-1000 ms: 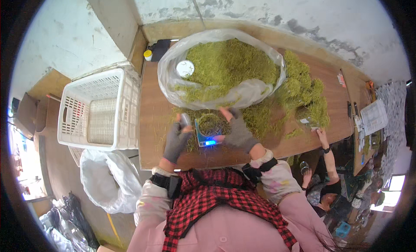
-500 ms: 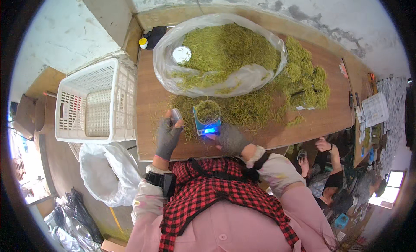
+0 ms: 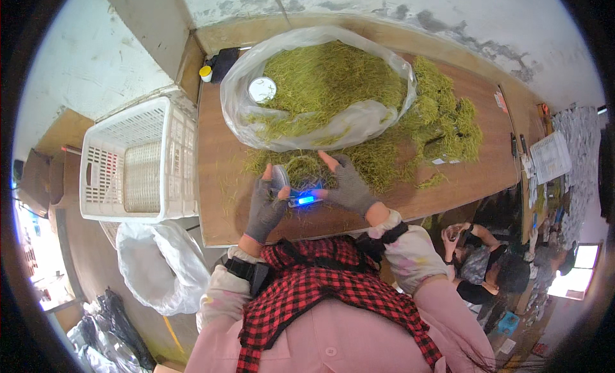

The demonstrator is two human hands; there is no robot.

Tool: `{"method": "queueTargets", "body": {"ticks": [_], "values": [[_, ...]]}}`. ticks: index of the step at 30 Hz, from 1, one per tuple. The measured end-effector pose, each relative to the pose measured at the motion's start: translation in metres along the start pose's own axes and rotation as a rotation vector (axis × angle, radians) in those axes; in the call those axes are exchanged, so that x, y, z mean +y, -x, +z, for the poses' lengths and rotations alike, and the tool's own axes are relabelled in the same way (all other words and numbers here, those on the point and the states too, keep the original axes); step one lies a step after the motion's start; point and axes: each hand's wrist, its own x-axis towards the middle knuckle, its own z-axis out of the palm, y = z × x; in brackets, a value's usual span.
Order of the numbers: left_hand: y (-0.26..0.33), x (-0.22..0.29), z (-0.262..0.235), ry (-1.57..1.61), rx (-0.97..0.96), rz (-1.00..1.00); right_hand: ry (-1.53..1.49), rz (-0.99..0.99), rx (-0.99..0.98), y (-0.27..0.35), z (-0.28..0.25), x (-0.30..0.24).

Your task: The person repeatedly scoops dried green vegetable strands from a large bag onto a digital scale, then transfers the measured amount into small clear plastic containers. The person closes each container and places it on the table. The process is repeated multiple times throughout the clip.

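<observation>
On a small blue scale (image 3: 306,199) with a glowing display sits a round clear container (image 3: 306,172) filled with dried yellow-green strands. My left hand (image 3: 268,206), in a grey fingerless glove, holds a clear round lid (image 3: 279,177) close to the container's left side. My right hand (image 3: 352,187), gloved alike, is at the container's right, index finger and thumb spread around its edge. Whether those fingers press on it I cannot tell. Beyond stands a large clear plastic bag (image 3: 237,110) full of the same strands, with a round white-topped object (image 3: 262,90) inside.
Loose strands (image 3: 445,120) lie heaped on the brown table (image 3: 221,206). Left of it are a white plastic crate (image 3: 182,161) and a white bag-lined bin (image 3: 144,264). A small yellow-lidded tub (image 3: 205,73) stands at the back left corner. Another person (image 3: 477,257) sits at right.
My left hand has moved right with the lid, up to the container. My right hand has risen and opened around the container's right side. The view has shifted slightly.
</observation>
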Motion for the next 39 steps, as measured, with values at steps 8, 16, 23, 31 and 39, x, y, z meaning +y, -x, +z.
{"method": "queueTargets", "body": {"ticks": [8,16,23,31,39], "values": [[-0.004,0.018,0.008,0.078,0.02,0.07,-0.039,-0.154,-0.13,-0.039,0.011,0.005],[-0.015,0.043,0.016,-0.172,-0.069,0.324,0.096,-0.204,0.067,-0.032,0.026,0.006],[-0.023,0.058,0.025,-0.447,-0.013,0.499,-0.067,-0.057,0.276,-0.008,0.014,-0.006],[-0.023,0.057,0.034,-0.641,-0.033,0.535,-0.029,0.007,0.217,-0.018,0.031,-0.001],[-0.025,0.062,0.037,-0.838,-0.105,0.673,-0.497,0.171,0.183,-0.003,0.031,0.003]]}}
